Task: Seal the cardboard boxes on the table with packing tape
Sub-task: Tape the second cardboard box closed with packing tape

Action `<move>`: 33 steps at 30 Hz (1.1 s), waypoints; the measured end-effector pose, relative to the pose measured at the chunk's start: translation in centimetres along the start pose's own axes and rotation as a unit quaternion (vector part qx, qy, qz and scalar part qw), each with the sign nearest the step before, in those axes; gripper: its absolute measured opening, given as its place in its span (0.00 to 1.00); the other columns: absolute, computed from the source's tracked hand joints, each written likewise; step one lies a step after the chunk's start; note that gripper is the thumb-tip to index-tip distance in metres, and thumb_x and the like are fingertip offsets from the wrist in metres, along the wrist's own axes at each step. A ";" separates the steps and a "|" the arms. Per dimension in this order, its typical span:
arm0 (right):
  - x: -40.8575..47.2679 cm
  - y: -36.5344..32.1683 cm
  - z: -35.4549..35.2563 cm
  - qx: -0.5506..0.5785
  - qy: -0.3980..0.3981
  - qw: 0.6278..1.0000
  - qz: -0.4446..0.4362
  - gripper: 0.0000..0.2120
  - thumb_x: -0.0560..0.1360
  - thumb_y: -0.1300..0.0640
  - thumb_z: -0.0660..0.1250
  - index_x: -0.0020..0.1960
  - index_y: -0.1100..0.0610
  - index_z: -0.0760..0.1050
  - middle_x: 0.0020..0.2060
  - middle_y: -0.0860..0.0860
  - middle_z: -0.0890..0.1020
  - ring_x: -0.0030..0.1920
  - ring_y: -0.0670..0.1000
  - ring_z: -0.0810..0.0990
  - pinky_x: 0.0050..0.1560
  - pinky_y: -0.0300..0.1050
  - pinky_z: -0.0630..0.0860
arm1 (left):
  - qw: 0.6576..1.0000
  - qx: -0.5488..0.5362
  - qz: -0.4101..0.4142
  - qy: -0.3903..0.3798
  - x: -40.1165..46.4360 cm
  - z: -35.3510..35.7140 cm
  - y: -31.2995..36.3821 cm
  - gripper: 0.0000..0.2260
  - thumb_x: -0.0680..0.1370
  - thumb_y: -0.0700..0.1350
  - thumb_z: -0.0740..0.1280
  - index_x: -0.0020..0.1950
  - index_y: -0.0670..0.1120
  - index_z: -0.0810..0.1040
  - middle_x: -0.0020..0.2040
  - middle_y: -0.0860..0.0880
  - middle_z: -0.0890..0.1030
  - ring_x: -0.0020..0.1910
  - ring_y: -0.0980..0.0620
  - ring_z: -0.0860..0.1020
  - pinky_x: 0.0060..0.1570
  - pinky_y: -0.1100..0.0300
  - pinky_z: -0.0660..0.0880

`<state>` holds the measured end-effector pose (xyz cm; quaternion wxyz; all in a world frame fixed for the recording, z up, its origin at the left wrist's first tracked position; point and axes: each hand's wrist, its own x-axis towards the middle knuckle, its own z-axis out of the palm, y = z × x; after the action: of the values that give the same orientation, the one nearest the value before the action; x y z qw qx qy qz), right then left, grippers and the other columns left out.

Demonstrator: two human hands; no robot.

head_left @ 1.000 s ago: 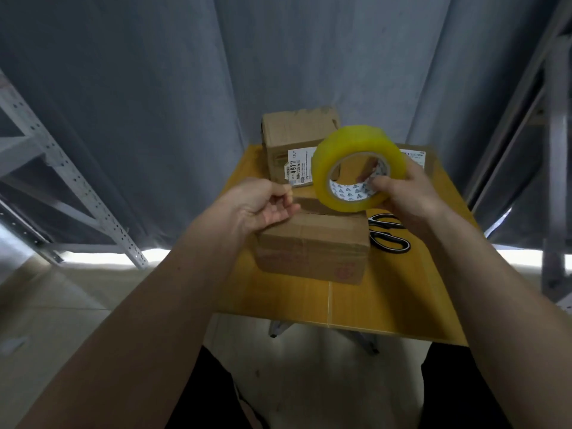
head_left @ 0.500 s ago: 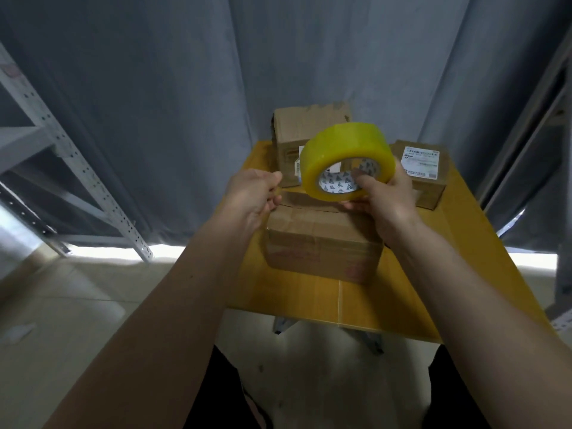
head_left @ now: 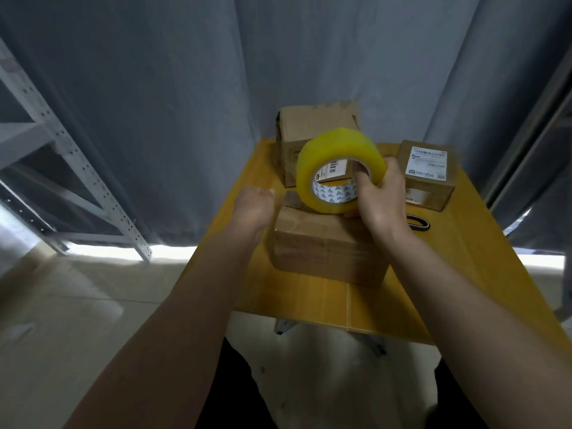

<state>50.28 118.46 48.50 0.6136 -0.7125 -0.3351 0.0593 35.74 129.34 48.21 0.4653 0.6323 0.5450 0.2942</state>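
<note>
My right hand [head_left: 379,196] grips the tape roll [head_left: 337,168] above the nearest box [head_left: 328,246] on the table [head_left: 309,301]; my left hand [head_left: 255,205] hangs loosely curled, empty; losing the tape's free end risks fumbling.

Bare tabletop [head_left: 483,258] right of near box [head_left: 328,243]; scissors [head_left: 418,223] behind.

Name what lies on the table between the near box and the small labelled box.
Head view: scissors, only a black handle loop showing past the right hand.
</note>
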 end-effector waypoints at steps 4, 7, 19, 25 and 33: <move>0.0 0.8 0.2 -0.016 0.002 1.000 -0.004 0.10 0.78 0.51 0.64 0.55 0.57 0.71 0.40 0.42 0.72 0.43 0.42 0.73 0.46 0.40 0.68 | 1.000 0.009 -0.003 -0.011 0.3 0.1 -0.2 0.11 0.83 0.47 0.59 0.44 0.43 0.73 0.44 0.49 0.73 0.51 0.45 0.76 0.53 0.55 0.74; 0.0 0.9 0.3 -0.017 -0.004 1.000 -0.007 0.10 0.78 0.50 0.65 0.53 0.55 0.71 0.40 0.43 0.73 0.42 0.41 0.73 0.41 0.35 0.68 | 1.000 0.006 -0.012 -0.024 0.6 0.4 -0.7 0.10 0.82 0.47 0.60 0.52 0.40 0.74 0.54 0.43 0.76 0.59 0.40 0.76 0.61 0.47 0.74; -0.3 1.3 0.5 -0.041 0.012 0.999 -0.014 0.08 0.76 0.55 0.67 0.52 0.56 0.71 0.37 0.44 0.74 0.40 0.43 0.73 0.45 0.49 0.75 | 0.997 0.039 0.003 -0.070 0.9 0.7 -1.7 0.17 0.83 0.45 0.59 0.59 0.31 0.74 0.53 0.35 0.79 0.53 0.38 0.77 0.47 0.54 0.70; -0.4 1.5 0.6 -0.052 0.007 0.999 -0.013 0.09 0.77 0.54 0.67 0.53 0.56 0.71 0.37 0.44 0.73 0.38 0.42 0.73 0.41 0.42 0.71 | 0.998 0.020 0.015 -0.063 1.4 0.5 -1.6 0.11 0.83 0.45 0.58 0.48 0.39 0.74 0.41 0.44 0.71 0.42 0.46 0.72 0.47 0.53 0.72; -0.5 1.5 0.6 -0.069 -0.013 0.997 -0.011 0.10 0.78 0.51 0.66 0.54 0.55 0.70 0.38 0.44 0.73 0.39 0.41 0.73 0.39 0.41 0.70 | 0.995 -0.008 -0.015 -0.102 2.1 1.1 -3.4 0.15 0.82 0.44 0.61 0.34 0.45 0.71 0.33 0.47 0.72 0.33 0.49 0.70 0.33 0.58 0.66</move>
<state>50.18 118.66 46.83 0.5594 -0.7484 -0.3543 0.0380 35.77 130.93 44.43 0.5278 0.6471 0.5020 0.2252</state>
